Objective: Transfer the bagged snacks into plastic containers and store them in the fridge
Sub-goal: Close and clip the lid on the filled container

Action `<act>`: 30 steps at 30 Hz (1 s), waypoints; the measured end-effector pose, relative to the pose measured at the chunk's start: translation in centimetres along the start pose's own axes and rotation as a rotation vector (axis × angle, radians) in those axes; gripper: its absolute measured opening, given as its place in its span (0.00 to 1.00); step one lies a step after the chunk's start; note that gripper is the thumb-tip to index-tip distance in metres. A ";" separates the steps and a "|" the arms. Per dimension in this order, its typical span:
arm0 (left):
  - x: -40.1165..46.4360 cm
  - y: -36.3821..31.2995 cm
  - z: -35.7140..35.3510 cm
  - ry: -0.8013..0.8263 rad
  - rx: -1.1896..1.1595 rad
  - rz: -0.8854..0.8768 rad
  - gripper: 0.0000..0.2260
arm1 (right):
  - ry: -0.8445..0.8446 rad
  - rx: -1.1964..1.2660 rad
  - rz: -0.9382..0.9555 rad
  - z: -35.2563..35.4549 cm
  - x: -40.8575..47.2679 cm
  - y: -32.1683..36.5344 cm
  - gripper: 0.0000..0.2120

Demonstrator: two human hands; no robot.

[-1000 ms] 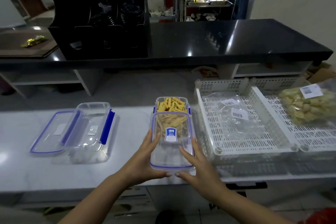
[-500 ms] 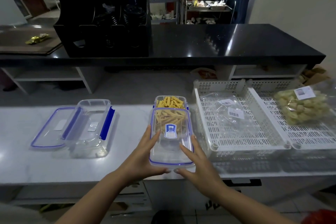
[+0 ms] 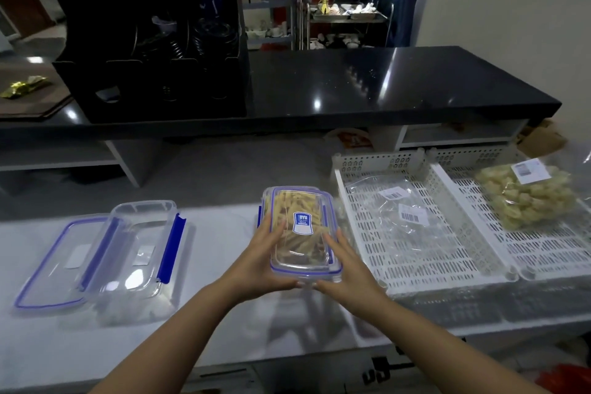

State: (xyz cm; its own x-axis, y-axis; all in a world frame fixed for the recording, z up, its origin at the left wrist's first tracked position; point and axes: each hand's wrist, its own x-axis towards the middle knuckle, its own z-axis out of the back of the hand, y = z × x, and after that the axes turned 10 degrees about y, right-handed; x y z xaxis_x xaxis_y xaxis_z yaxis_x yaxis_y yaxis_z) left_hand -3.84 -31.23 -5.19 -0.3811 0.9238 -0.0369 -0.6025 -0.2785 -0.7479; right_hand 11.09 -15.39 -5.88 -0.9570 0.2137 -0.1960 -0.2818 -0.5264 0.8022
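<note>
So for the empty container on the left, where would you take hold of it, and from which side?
Take the empty container by its two long side walls, coming down from above. It sits upright and open-topped, long and narrow enough for one hand to span. Its loose lid leans against the left rim, so the right wall with the blue clip is probably the freer side to approach.

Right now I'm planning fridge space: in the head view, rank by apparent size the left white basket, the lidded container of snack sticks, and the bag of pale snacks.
1. Left white basket, clearly largest.
2. Lidded container and bag of pale snacks look alike; not ranked.
</note>
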 end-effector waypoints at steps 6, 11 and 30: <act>0.1 2.6 -0.1 -0.005 0.002 -0.025 0.53 | 0.006 -0.052 -0.004 -1.1 0.9 -0.5 0.45; -1.2 3.7 0.3 0.009 -0.040 -0.026 0.50 | 0.049 -0.150 0.029 -2.2 1.5 -0.1 0.43; 1.4 5.0 0.0 0.016 -0.001 0.056 0.55 | 0.028 -0.114 -0.001 -0.7 3.3 -1.1 0.44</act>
State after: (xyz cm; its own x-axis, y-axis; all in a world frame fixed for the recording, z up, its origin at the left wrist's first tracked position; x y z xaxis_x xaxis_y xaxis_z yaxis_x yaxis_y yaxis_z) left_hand -7.42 -31.30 -9.01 -0.4029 0.9109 -0.0892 -0.5799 -0.3295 -0.7451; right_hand 8.22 -14.67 -7.78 -0.9578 0.1918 -0.2140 -0.2873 -0.6169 0.7327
